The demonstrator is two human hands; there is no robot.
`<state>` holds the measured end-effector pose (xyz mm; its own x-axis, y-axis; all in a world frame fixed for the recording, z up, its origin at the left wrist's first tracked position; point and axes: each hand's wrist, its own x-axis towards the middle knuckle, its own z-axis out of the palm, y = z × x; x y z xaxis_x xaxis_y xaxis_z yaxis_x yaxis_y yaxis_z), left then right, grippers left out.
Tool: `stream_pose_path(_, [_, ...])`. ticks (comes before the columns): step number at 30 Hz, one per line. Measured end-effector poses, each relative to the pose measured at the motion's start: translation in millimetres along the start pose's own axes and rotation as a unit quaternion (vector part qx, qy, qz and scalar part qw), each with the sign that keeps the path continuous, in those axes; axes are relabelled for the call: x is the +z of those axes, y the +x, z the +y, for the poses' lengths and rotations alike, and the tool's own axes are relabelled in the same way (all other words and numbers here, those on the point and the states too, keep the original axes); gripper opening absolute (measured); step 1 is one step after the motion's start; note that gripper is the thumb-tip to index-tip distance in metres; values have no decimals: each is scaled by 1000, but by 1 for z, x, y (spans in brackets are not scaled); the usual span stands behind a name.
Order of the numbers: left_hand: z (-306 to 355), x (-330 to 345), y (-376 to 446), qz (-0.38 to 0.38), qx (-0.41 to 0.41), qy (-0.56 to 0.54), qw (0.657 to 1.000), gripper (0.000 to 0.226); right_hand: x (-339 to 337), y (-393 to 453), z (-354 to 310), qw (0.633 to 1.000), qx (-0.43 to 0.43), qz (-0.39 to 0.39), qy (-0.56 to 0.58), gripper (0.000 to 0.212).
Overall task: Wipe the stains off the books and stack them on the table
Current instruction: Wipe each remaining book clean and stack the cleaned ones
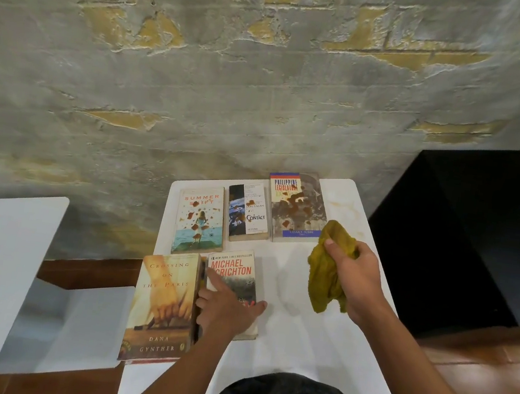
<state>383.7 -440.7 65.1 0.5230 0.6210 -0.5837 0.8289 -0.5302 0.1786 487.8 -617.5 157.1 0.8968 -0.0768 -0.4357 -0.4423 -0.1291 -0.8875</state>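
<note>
On the small white rectangular table (300,347), five paperback books lie flat, face up, none stacked. Landmark: the Michael Crichton paperback with the red title lettering (236,278), at the table's near middle. Left hand (222,312) rests on its lower cover, fingers straight and spread, thumb out past the book's right edge; flat contact, nothing gripped. Touching or just beside that book on its left: the larger tan paperback titled Crossing on the Paris (163,309), its near left corner overhanging the table edge. Beyond the Crichton book, a far row of three: the pale Summer-titled paperback with a seaside cover (199,219) to the far left, the dark-and-white Contact paperback (249,211) straight behind, the grey Philippine Legislature paperback (298,207) to the far right. All three carry brown blotches; heaviest on the Philippine one. Right of the Crichton book, above bare tabletop, right hand (357,272) holds a crumpled mustard-yellow cloth (328,269), fingers and thumb curled round it, loose end hanging down; cloth near the Philippine book's near right corner, whether touching cannot be told. Faint smears show on the tabletop right of the Crichton book. Rough grey plaster wall (201,76) rises behind the table.
</note>
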Motion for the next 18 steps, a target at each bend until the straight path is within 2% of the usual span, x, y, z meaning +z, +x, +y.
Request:
stream_pose_path(8, [4,-10,-4,-9,-16,9,1000,144,-9,3,8,1000,8,-13,17,19])
stream_pose_path(14, [8,-15,-9,-9,-17,20,1000,145,-16,10,21,999,38,-14,16,24])
stream_pose_path(18, [16,-26,-4,-33,-23,54,998,154,-24,18,28,998,0,-2,-62,35])
